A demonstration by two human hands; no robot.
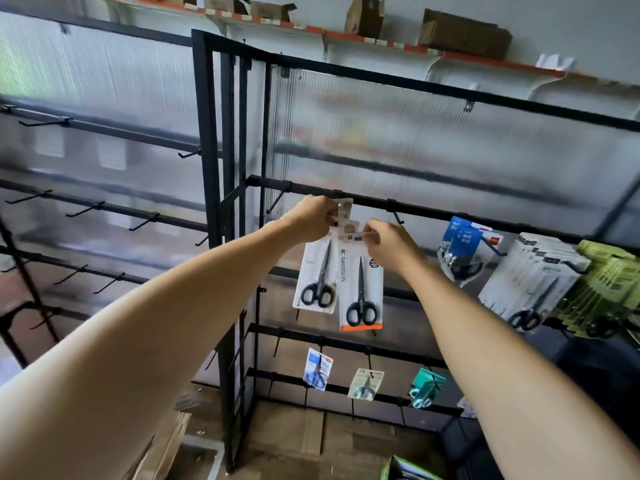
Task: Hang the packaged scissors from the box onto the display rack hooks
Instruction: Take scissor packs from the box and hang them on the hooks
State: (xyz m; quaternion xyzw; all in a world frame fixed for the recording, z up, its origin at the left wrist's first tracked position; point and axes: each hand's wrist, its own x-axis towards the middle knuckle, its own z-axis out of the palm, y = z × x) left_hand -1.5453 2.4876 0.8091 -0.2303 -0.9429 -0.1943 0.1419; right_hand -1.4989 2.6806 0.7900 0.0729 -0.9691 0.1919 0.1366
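Note:
Two white cards with black-handled scissors hang in front of the black display rack (450, 211). My left hand (311, 218) pinches the top of the left pack (317, 271), close under the rack's middle bar. My right hand (388, 242) pinches the top edge of the right pack (362, 289), which has an orange strip at its foot and overlaps the left one. An empty hook (396, 216) sticks out just right of my hands, another hook (277, 200) to the left. The box (403, 469) shows only as a green corner at the bottom edge.
More packs of scissors hang at right: blue ones (462, 247), a thick white stack (535, 282) and green ones (609, 289). Three small packs hang on the lower bars. A second rack (104, 209) with bare hooks stands to the left. Cardboard lies on the floor below.

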